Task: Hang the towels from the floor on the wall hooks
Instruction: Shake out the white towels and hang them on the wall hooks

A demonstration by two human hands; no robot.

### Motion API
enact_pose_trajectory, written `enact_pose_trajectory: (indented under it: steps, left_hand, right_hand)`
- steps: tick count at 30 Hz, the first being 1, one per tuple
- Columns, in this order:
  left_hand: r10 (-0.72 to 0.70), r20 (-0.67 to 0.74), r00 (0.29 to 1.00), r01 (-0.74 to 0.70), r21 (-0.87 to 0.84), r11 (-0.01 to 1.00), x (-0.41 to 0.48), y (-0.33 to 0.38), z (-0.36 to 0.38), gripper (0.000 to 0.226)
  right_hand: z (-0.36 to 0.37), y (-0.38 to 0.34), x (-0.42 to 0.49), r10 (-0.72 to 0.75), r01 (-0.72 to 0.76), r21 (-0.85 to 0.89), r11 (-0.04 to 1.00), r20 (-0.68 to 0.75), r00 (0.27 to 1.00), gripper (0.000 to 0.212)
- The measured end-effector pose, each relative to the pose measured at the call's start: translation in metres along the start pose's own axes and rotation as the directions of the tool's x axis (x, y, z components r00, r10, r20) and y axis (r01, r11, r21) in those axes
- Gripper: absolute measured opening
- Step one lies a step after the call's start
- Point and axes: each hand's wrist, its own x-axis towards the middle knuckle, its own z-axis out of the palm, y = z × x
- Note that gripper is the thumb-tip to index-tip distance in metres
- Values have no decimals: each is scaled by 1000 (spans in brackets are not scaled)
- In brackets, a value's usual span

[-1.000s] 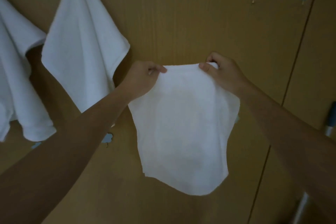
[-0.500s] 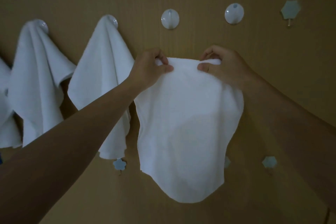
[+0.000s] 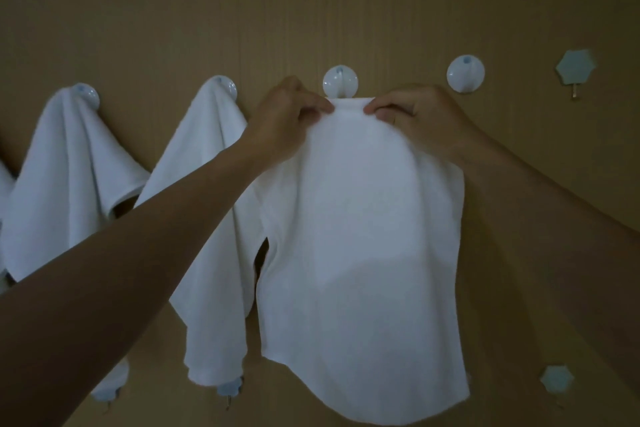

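I hold a white towel [image 3: 360,253] flat against the brown wall by its top edge. My left hand [image 3: 287,118] pinches that edge on the left and my right hand [image 3: 415,118] pinches it on the right. The edge sits just under a round white hook [image 3: 340,83], touching its lower rim. The rest of the towel hangs straight down. Two other white towels hang from round hooks to the left, one [image 3: 69,184] far left and one [image 3: 204,218] beside my left forearm.
A bare round white hook [image 3: 465,73] is on the wall right of my right hand. Farther right is a pale blue hexagonal hook [image 3: 575,69]. Small blue hooks sit lower down, one [image 3: 556,378] at the right and one [image 3: 228,388] under a hung towel.
Both hands have raised the towel's top edge up to the third round hook and drawn closer together. The view has tilted up, bringing the hooks lower in frame.
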Motion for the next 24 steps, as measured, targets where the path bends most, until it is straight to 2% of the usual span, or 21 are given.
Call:
enact_pose_trajectory:
  steps: [5,8,11,13,14,17,21,23,24]
  left_hand:
    - [56,-147,988,-49,51,998,19,-5,-1,27]
    - [46,-169,985,-30,94,995,29,-8,-1,29]
    - [-62,-147,987,75,80,994,38,-15,4,26]
    - [-229,-138,964,217,-97,971,42,-15,8,24]
    - [-281,-133,950,257,-172,951,43,-14,10,21]
    - [-321,-152,935,287,-209,935,46,-9,14,22]
    - [-153,-132,979,153,-5,988,37,-12,21,13]
    - [-63,-116,991,74,94,993,31,-15,26,29]
    - [-71,-103,992,79,71,994,30,-16,26,34]
  right_hand:
    - [6,4,32,-138,108,-194,975,-147,979,26]
    - [14,5,47,-187,126,-331,935,-158,970,30]
    - [23,3,54,-196,122,-401,908,-148,969,33]
    - [26,1,55,-185,108,-427,898,-143,972,33]
    - [27,0,56,-178,100,-427,899,-149,973,33]
    - [28,0,58,-132,55,-397,916,-170,977,33]
    - [30,3,45,-39,-16,-261,965,-202,979,30]
    - [33,-3,37,41,-63,-113,992,-192,981,29]
    - [34,-6,36,85,-95,-45,994,-183,979,29]
